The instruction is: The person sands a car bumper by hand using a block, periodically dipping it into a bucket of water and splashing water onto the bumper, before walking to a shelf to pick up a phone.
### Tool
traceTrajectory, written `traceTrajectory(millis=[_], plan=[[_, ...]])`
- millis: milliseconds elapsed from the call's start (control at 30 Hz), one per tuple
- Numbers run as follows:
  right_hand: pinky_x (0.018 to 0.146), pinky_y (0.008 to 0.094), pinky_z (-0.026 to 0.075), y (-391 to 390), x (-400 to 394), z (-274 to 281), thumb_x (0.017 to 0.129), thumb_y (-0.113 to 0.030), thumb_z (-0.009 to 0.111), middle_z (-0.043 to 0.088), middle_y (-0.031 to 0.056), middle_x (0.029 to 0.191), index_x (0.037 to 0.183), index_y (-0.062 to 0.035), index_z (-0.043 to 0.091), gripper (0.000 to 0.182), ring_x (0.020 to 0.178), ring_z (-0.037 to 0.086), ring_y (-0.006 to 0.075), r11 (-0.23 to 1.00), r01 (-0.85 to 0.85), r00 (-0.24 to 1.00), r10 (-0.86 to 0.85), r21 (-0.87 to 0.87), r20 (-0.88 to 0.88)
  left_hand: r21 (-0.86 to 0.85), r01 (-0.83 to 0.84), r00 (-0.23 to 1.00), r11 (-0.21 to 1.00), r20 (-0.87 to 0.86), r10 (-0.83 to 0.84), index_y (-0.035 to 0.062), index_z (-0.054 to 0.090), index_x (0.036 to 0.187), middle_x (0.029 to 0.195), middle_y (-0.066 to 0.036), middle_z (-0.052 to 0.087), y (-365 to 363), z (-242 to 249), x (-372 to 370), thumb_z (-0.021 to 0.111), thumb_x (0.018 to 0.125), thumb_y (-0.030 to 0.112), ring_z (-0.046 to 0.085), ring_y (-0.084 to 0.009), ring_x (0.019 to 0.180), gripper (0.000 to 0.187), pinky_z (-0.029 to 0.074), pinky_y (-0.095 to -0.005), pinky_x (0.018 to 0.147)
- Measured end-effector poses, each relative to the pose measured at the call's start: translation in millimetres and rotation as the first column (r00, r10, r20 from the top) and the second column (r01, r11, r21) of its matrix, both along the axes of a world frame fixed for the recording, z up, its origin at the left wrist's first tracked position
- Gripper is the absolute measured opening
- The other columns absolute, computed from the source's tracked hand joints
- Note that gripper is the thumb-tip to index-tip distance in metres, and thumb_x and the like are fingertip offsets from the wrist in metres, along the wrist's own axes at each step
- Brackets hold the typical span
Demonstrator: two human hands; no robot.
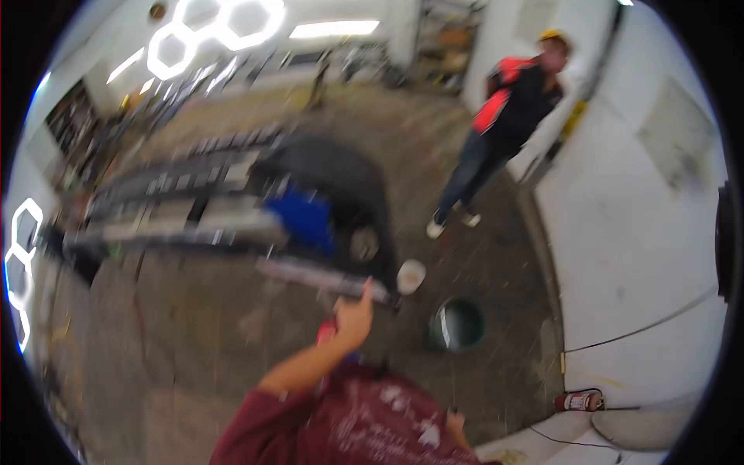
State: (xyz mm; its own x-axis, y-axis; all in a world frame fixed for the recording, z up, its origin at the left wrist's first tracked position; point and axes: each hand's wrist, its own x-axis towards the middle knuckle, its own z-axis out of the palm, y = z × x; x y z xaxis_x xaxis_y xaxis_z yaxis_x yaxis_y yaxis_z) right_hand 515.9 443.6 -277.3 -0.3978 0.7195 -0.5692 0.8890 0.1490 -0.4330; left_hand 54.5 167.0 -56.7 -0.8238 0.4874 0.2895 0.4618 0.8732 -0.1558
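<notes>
My left hand is stretched forward, blurred, with its index finger extended and the other fingers curled. A red object shows right beside its curled fingers; its kind is too smeared to tell, but it seems to be in the hand. Just beyond the fingertip lies the near edge of a large dark car bumper, raised off the floor. A blue cloth is draped on the bumper. Low beside my maroon shirt, my right hand shows only in part, its fingers mostly hidden.
A green bucket and a smaller whitish container stand on the floor to the right. Another person stands farther back near the white wall. A red fire extinguisher is at the lower right, with cables near it.
</notes>
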Motion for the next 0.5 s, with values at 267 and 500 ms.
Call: traceTrajectory(millis=[267, 500], plan=[[0.058, 0.0409, 0.051, 19, -36, 12, 0.098, -0.019, 0.072, 0.07, 0.0109, 0.075, 0.102, 0.0033, 0.072, 0.022, 0.067, 0.066, 0.0207, 0.967, 0.252, 0.94, -0.235, 0.038, -0.247, -0.047, -0.086, 0.892, 0.995, 0.442, 0.098, 0.0241, 0.008, 0.177, 0.084, -0.009, 0.081, 35, -18, 11, 0.059, 0.1, 0.019, 0.078, -0.029, 0.074, 0.092, 0.04, -0.06, 0.101], [0.056, 0.0395, 0.051, 24, -32, 29, 0.094, -0.021, 0.076, 0.068, 0.0108, 0.074, 0.094, 0.0035, 0.07, 0.025, 0.059, 0.064, 0.0221, 0.982, 0.185, 0.956, -0.171, 0.038, -0.239, -0.031, -0.257, 0.899, 0.966, 0.359, 0.251, 0.0229, 0.008, 0.176, 0.084, -0.015, 0.079, -28, 55, 17, 0.066, 0.098, 0.033, 0.076, -0.0347, 0.072, 0.097, 0.045, -0.0626, 0.098]])
